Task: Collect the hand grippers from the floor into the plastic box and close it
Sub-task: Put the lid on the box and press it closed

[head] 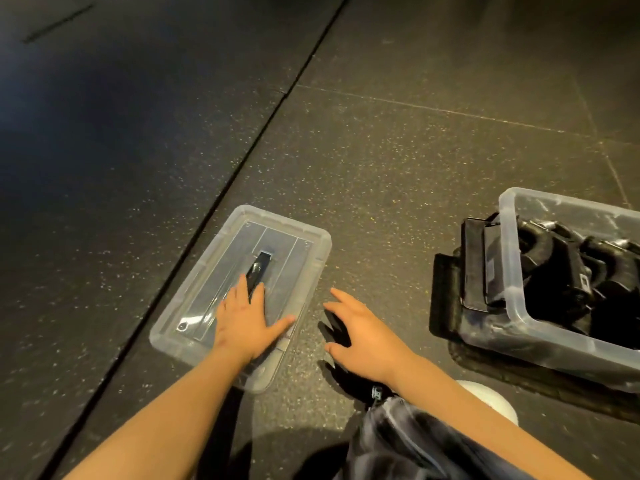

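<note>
Dark speckled floor (415,150), cut diagonally by a black seam (244,161). White shoe toe (493,400) at lower right, beside grey-black patterned cloth (408,441).

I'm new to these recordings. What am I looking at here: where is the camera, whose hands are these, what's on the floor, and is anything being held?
There is no machine here. A person works with bare hands, and the single picture comes from a camera worn on their head, looking down. The left hand lies with straight fingers on a clear lid that rests on the dark speckled floor. The lid has a black handle in its middle. The right hand is spread open over the floor beside the lid and grips nothing. To the right stands the clear plastic box, uncovered, with black hand grippers inside. A white shoe shows below it. Nothing is held at this moment.
</note>
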